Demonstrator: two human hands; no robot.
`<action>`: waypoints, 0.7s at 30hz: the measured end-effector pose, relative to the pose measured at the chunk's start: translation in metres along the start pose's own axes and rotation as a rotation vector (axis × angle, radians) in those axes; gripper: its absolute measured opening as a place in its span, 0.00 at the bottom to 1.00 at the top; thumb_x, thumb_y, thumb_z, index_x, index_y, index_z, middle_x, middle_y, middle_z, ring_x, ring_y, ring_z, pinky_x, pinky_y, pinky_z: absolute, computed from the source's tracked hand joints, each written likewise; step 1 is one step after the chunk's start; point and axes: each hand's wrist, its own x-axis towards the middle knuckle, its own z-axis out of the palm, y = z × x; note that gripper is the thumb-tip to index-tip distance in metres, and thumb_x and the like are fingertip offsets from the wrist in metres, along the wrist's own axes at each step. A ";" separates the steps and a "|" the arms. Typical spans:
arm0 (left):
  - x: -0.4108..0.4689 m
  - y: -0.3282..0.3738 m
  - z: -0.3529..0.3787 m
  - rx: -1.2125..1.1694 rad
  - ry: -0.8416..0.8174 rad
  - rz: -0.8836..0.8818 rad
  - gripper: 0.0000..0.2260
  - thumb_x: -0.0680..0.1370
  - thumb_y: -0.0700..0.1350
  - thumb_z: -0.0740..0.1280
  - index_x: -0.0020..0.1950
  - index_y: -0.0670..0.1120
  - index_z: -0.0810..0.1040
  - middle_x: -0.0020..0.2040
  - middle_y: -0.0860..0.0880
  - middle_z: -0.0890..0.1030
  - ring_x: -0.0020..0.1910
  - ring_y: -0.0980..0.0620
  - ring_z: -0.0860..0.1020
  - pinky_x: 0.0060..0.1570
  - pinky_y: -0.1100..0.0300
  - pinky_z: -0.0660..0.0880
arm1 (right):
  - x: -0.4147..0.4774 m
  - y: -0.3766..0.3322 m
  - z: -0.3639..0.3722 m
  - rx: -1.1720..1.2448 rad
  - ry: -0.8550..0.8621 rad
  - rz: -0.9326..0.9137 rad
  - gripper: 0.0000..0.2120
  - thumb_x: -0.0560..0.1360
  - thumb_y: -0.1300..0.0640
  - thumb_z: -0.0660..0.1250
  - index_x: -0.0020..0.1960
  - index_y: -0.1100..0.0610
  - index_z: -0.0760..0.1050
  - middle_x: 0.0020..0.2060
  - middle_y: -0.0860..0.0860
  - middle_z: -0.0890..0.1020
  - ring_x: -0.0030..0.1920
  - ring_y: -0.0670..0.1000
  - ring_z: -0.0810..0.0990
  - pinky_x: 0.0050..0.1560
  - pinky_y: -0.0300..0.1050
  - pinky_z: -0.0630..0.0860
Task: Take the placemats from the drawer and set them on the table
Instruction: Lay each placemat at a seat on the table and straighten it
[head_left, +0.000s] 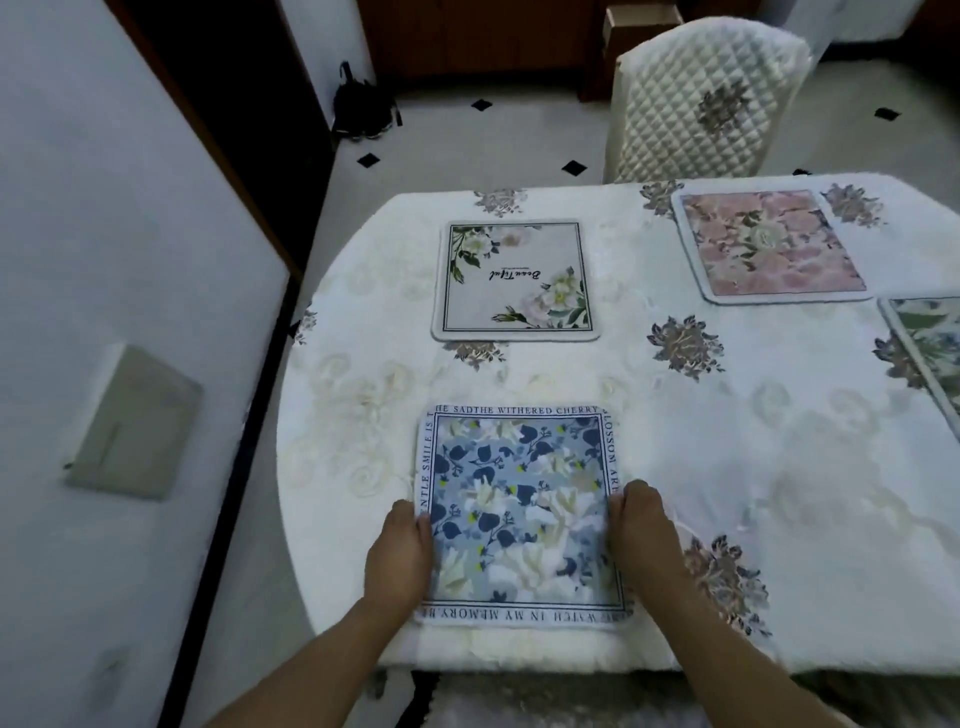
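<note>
A blue floral placemat (519, 514) with lettering round its border lies flat near the table's front edge. My left hand (397, 551) grips its left edge and my right hand (644, 540) grips its right edge. Farther back lies a white placemat with flowers and script (514, 280). A pink floral placemat (769, 244) sits at the back right. A fourth placemat (930, 343) shows only partly at the right edge of the view. All lie on the table (727, 441), which has a white embroidered cloth.
A chair with a quilted white cover (701, 98) stands behind the table. A white wall with a grey panel (135, 426) runs along the left. A dark bag (363, 109) sits on the tiled floor near the back doorway.
</note>
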 end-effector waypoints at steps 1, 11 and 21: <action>-0.002 0.002 0.005 0.004 0.036 -0.027 0.10 0.83 0.49 0.54 0.46 0.46 0.66 0.40 0.46 0.74 0.37 0.44 0.75 0.38 0.51 0.74 | -0.002 0.003 0.004 -0.037 -0.003 -0.017 0.09 0.81 0.55 0.57 0.47 0.61 0.67 0.42 0.58 0.72 0.38 0.61 0.75 0.36 0.51 0.70; -0.037 0.029 0.070 0.293 0.137 0.334 0.26 0.75 0.45 0.65 0.72 0.39 0.65 0.72 0.36 0.66 0.69 0.40 0.64 0.67 0.46 0.60 | -0.057 -0.034 0.060 -0.248 -0.052 -0.656 0.27 0.77 0.55 0.60 0.73 0.66 0.63 0.72 0.63 0.67 0.75 0.61 0.60 0.71 0.61 0.58; -0.045 -0.035 0.054 0.391 -0.034 0.576 0.25 0.81 0.47 0.54 0.76 0.37 0.61 0.77 0.39 0.60 0.77 0.42 0.57 0.75 0.47 0.54 | -0.057 0.011 0.040 -0.351 -0.208 -0.504 0.29 0.81 0.47 0.52 0.78 0.60 0.56 0.77 0.56 0.57 0.78 0.54 0.52 0.76 0.54 0.54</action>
